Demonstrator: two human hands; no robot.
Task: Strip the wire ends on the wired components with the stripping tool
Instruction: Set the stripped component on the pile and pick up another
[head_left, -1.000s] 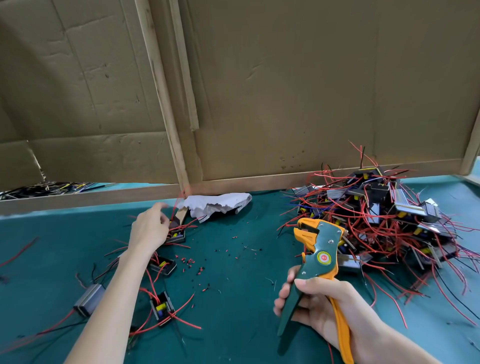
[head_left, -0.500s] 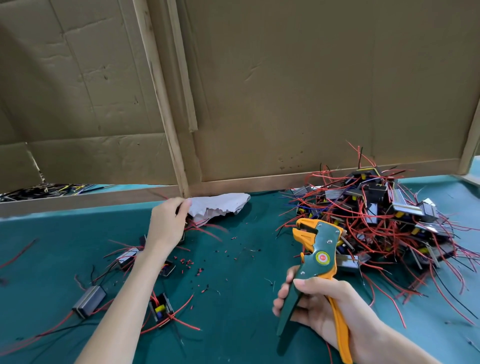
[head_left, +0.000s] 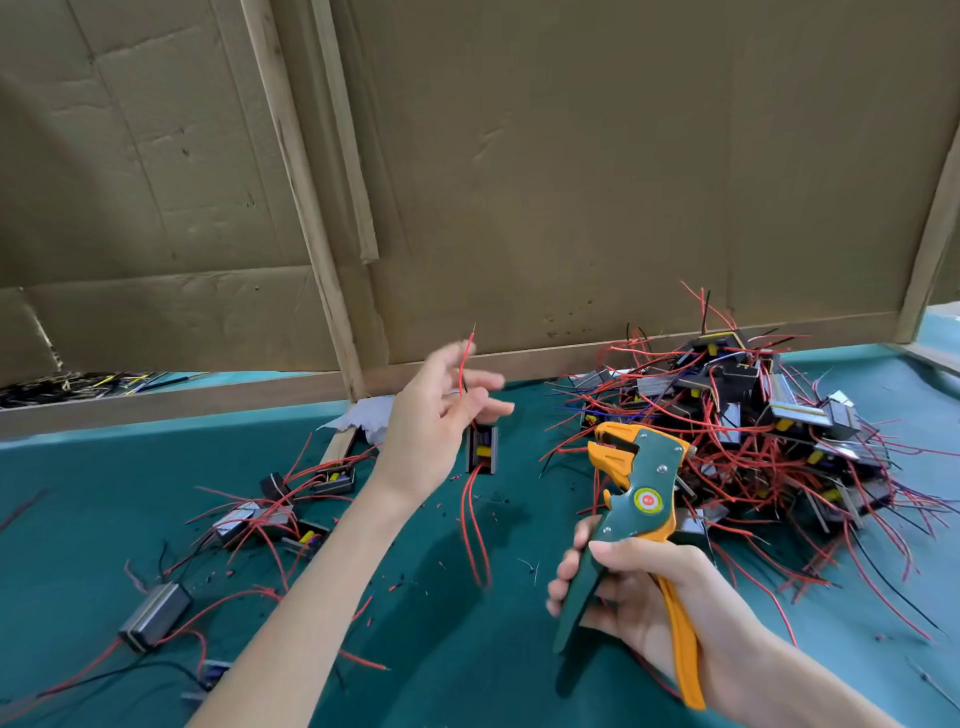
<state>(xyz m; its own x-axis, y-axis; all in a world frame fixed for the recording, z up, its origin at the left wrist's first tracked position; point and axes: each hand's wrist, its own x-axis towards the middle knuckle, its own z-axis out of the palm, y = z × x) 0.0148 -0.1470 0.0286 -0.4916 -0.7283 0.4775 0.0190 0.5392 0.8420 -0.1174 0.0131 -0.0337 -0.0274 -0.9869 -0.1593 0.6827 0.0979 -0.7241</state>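
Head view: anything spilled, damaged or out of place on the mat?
Nothing looks damaged. Small insulation scraps litter the green mat near its middle, and crumpled white paper lies at the foot of the wooden post.

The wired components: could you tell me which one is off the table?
The black component hanging by its red wire from the left hand; the others lie on the green table.

Single head-worn wide-angle view, facing forward and down, close above green table (head_left: 467, 675), cardboard wall (head_left: 623, 182) beyond
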